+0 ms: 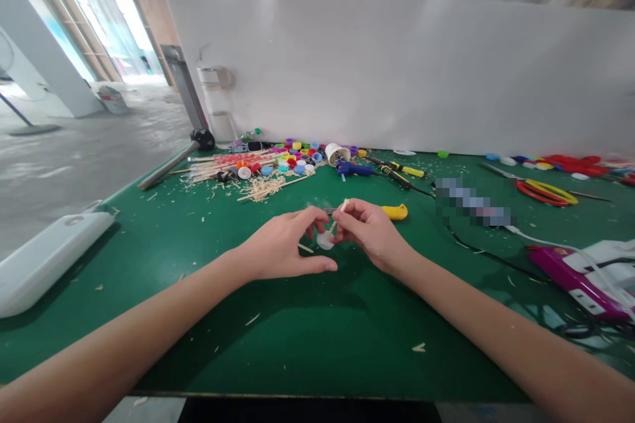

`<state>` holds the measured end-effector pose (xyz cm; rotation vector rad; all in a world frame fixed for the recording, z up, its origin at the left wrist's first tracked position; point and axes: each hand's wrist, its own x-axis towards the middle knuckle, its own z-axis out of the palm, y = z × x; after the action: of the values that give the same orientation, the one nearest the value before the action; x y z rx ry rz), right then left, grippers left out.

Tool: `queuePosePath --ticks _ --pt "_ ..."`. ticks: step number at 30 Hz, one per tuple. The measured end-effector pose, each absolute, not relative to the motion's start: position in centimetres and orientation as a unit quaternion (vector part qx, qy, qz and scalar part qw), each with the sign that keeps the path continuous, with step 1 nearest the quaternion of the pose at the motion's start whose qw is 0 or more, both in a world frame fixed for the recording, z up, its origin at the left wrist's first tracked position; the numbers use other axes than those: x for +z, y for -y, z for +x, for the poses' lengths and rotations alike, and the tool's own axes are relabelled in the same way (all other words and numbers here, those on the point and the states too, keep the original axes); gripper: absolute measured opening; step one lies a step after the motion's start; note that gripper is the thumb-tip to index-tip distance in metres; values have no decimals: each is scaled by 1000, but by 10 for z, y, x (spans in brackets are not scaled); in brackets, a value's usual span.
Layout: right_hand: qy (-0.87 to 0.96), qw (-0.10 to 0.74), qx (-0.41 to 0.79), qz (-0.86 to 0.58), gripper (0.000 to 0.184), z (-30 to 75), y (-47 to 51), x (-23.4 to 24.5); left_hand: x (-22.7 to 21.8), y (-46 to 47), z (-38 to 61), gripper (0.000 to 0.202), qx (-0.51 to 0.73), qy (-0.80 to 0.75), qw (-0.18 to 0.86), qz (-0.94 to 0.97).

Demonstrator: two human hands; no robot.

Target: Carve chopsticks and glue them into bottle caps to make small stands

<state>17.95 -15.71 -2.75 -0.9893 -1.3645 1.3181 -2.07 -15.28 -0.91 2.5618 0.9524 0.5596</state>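
Note:
My two hands meet over the middle of the green table. My right hand is closed in a pinch on a short wooden stick that points up and away. A small white bottle cap sits at the stick's lower end, between both hands. My left hand curls beside the cap, fingertips touching it, thumb stretched along the table.
Coloured bottle caps, wooden sticks and shavings lie at the back left. Nearby are a blue glue gun, a yellow-handled knife, screwdrivers, red-yellow pliers, a purple-white tool, a white case, a hammer.

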Motion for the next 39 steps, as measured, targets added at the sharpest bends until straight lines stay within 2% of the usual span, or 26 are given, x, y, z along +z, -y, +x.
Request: queuePosePath --ticks 6,10,14,17,20,25,29,33,39 --pt "504 488 597 -389 26 180 158 -26 -13 148 -23 46 261 -363 150 882" --pt "471 492 628 -377 23 182 156 -28 -15 141 -26 30 258 -364 225 866" --pt "486 465 634 -381 23 186 154 -29 -14 136 -26 31 343 -375 320 800" --pt "519 447 622 -380 24 187 153 -29 -10 134 -27 29 388 -375 345 768" --pt "592 412 570 -393 23 187 154 -30 -7 134 -29 27 398 -376 312 776" --pt "788 319 321 -418 16 185 159 -32 -5 142 -29 30 382 -358 290 801" --pt "859 303 181 -372 12 183 162 -33 -6 149 -23 31 328 -318 252 853" --pt "867 285 179 -366 15 182 162 -35 -7 152 -17 29 316 -307 237 866" --pt "853 272 211 -391 23 181 163 -34 -6 149 -17 25 315 -345 295 834"
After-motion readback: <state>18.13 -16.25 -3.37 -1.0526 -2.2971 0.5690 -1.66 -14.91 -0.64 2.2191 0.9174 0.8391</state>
